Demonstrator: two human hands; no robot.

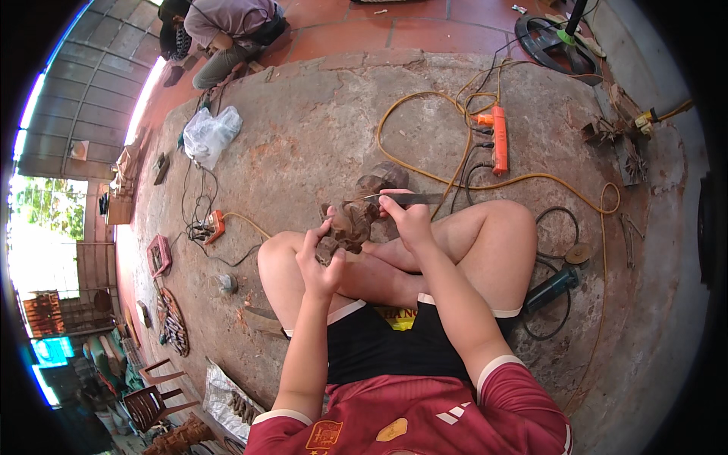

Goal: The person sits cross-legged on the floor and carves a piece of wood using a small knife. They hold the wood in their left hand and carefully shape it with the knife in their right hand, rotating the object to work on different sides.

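Observation:
A brown wood carving (350, 221) with rounded, irregular forms rests over my crossed legs. My left hand (321, 262) grips its near left side, thumb and fingers curved round the edge. In my right hand (410, 221) is a slim hand tool (418, 199) with a dark flat shaft pointing right. Its thin, pale tip points left and lies over the carving's upper part; whether it touches the wood I cannot tell. Just beyond the carving sits a rounded brown piece (381, 177); I cannot tell if it is joined to it.
An orange power strip (499, 140) with a looping yellow cord lies ahead right, another orange socket block (215, 226) to the left. By my right knee is a teal power tool (552, 290). A plastic bag (212, 135) and a crouching person (231, 34) are far left.

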